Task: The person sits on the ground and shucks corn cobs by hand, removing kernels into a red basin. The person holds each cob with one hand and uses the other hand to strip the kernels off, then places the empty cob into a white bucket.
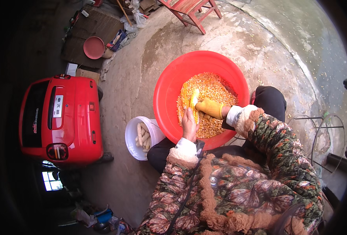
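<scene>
A large red plastic tub (173,70) stands in front of me, with a thick layer of loose corn kernels (211,85) in it. Over the kernels my bare left hand (189,123) holds an ear of corn (195,101) near its lower end. The ear is partly stripped, with pale cob showing at its upper part. My right hand (211,108), in a yellow glove, presses against the ear's right side with its fingers curled; whether it grips the ear is hard to tell. More yellow corn (185,91) shows just left of the ear.
At the tub's lower left is a white bucket (129,141) holding several bare cobs (144,136). A red wooden chair (191,8) stands beyond the tub. To the left are a red car (73,117) and a round red basin (93,47). A metal frame (314,135) is at the right.
</scene>
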Tool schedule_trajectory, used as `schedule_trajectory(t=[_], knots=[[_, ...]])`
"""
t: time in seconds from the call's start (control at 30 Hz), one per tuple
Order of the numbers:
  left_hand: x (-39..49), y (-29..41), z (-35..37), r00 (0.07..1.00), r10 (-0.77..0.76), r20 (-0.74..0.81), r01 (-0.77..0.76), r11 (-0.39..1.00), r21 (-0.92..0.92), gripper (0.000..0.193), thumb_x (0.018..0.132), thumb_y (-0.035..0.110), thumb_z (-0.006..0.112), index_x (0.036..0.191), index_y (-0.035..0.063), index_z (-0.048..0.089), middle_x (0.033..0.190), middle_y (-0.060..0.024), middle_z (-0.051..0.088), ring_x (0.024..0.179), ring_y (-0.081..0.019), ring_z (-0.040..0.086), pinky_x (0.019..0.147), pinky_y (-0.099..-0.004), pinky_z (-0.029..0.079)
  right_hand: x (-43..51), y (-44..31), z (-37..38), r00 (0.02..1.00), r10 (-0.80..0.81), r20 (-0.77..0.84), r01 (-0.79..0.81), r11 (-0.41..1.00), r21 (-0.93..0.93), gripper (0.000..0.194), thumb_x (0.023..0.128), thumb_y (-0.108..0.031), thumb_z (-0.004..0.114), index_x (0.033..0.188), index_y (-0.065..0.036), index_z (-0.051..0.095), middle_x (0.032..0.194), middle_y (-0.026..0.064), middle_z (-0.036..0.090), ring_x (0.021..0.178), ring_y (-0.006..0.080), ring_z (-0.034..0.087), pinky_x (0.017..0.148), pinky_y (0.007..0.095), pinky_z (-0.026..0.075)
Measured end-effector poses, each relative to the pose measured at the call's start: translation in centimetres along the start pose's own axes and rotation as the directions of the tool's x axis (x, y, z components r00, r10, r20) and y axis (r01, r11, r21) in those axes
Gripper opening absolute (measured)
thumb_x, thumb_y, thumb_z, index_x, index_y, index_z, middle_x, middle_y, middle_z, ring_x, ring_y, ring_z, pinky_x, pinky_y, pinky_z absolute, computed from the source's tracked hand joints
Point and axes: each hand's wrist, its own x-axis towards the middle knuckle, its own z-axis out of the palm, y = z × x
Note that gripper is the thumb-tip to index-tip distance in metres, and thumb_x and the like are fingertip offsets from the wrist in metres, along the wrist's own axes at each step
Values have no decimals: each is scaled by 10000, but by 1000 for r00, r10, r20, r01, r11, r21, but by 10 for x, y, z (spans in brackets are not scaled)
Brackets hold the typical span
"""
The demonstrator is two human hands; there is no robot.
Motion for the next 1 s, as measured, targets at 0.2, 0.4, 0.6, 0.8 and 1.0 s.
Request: schedule_trajectory(t=[0.2,0.4,0.6,0.8,1.0], knots=[[9,-11,-3,998,55,-19,-53,994,96,304,971,376,352,937,119,511,593,8,461,423,-86,419,352,-237,303,1,2,-1,999,40,-25,-38,996,79,239,799,-247,467,709,-50,569,590,62,540,430,159,479,383,291,390],[18,-17,-6,898,439,-12,-363,758,541,357,970,333,358,1000,16,519,763,-145,563,705,-281,568,634,-383,447,-2,1,-6,999,42,21,-44,993,113,284,800,-332,499,746,-62,570,585,63,526,411,145,474,366,268,373],[7,-13,2,896,443,27,-363,696,619,382,968,303,371,1095,-27,514,960,-204,588,915,-324,556,830,-380,415,7,5,-1,992,84,-89,-86,996,-23,332,817,-357,482,763,-43,577,572,67,521,393,168,466,357,300,392],[22,-19,-13,998,48,-47,-37,978,203,354,973,302,376,1036,-11,530,814,-126,593,768,-247,579,714,-359,460,8,10,-6,995,97,22,-99,981,168,271,807,-328,482,713,-84,552,565,41,501,402,132,437,350,281,323],[22,-22,-14,924,382,-13,-312,774,551,395,970,301,379,1109,-34,535,945,-178,615,891,-278,591,799,-355,450,-4,0,-8,991,115,63,-127,960,250,241,815,-328,462,743,-109,535,578,21,501,396,110,419,360,250,311]])
